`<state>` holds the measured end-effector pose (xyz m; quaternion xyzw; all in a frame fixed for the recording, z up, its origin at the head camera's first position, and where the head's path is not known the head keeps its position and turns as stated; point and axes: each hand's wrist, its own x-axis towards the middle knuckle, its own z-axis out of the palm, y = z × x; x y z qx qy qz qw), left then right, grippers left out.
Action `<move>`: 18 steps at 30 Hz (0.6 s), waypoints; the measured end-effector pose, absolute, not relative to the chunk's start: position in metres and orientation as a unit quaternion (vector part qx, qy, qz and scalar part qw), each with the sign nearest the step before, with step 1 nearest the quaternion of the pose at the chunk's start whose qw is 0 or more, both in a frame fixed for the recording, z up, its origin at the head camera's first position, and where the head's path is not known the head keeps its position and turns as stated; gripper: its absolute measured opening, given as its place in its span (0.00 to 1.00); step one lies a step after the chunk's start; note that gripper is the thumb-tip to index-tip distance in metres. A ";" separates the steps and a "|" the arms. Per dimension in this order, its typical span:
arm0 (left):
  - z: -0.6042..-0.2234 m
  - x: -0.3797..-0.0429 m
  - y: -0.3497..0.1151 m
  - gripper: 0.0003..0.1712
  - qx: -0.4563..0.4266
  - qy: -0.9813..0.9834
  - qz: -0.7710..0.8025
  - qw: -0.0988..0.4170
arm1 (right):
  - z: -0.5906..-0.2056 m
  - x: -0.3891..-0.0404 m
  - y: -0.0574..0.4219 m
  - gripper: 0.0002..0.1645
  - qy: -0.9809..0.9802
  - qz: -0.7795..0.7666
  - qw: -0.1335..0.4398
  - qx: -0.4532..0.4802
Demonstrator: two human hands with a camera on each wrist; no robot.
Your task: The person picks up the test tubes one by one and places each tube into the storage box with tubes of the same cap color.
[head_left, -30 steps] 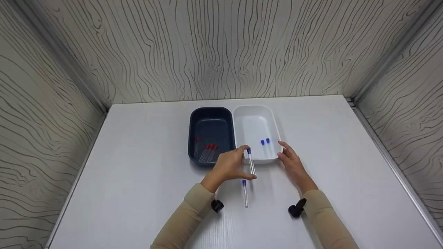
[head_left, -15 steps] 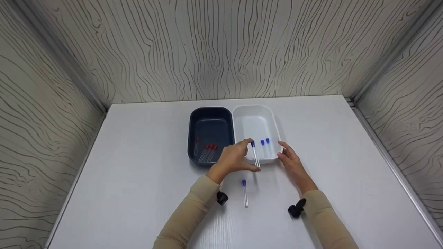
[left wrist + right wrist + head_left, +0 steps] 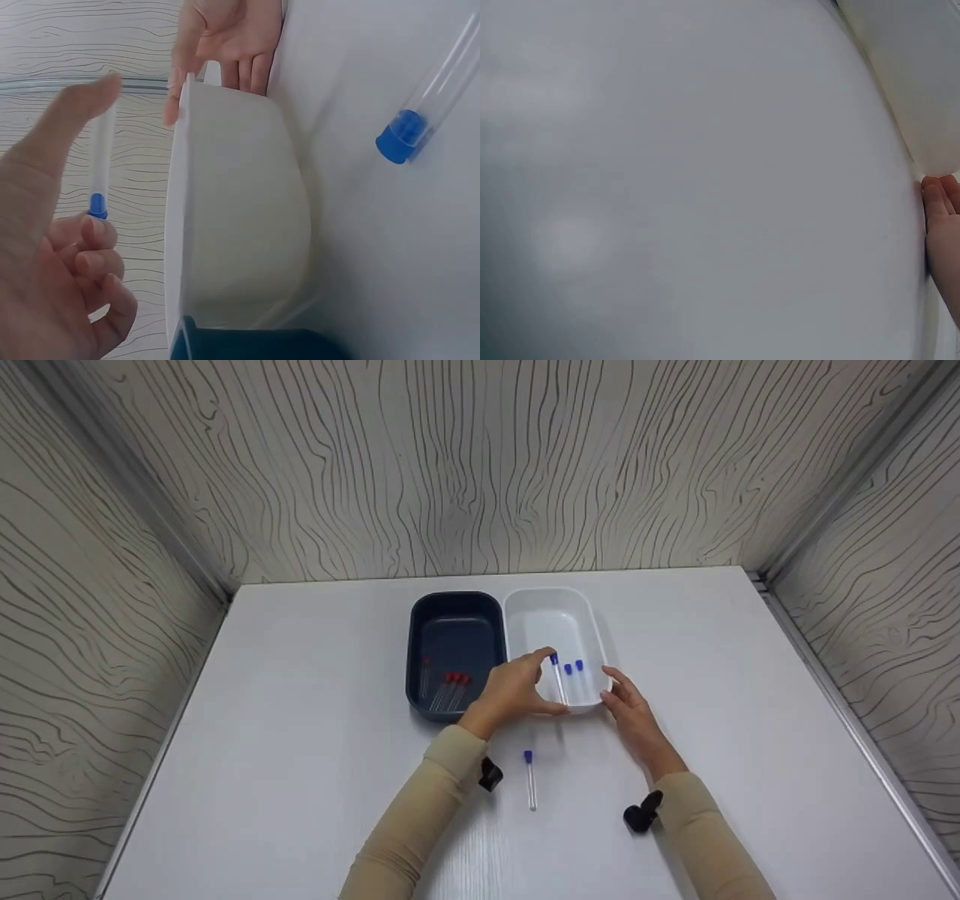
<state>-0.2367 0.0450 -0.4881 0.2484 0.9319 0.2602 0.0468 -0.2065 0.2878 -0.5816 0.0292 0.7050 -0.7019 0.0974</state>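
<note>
My left hand [image 3: 510, 694] pinches a blue-capped test tube [image 3: 560, 684] end to end, thumb at the clear end and index finger at the cap. It is held over the near part of a white tray [image 3: 551, 626]. In the left wrist view the pinched test tube [image 3: 101, 161] shows above the tray's rim. Two more blue-capped tubes [image 3: 581, 682] lie inside that tray. With thumb and fingers, my right hand [image 3: 637, 724] grips the tray's near right corner. Another blue-capped tube [image 3: 531, 784] lies on the table in front of the trays.
A dark blue tray [image 3: 459, 634] stands against the white one's left side, with several red-capped tubes [image 3: 456, 690] in its near half. Both trays stand on a white table [image 3: 315, 697]. A wood-patterned wall [image 3: 480, 472] rises behind the table's far edge.
My left hand has moved forward and slightly right, carrying the tube from in front of the white tray to over it. The right hand has stayed at the tray's corner.
</note>
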 end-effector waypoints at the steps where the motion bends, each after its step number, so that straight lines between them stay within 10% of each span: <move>1: -0.489 -0.238 0.046 0.53 0.247 0.932 0.260 0.045 | -0.582 -0.207 0.288 0.36 0.703 -0.704 0.098 0.030; 18: -0.499 -0.258 0.063 0.55 0.208 0.939 0.266 0.066 | -0.580 -0.208 0.286 0.35 0.710 -0.694 0.109 0.052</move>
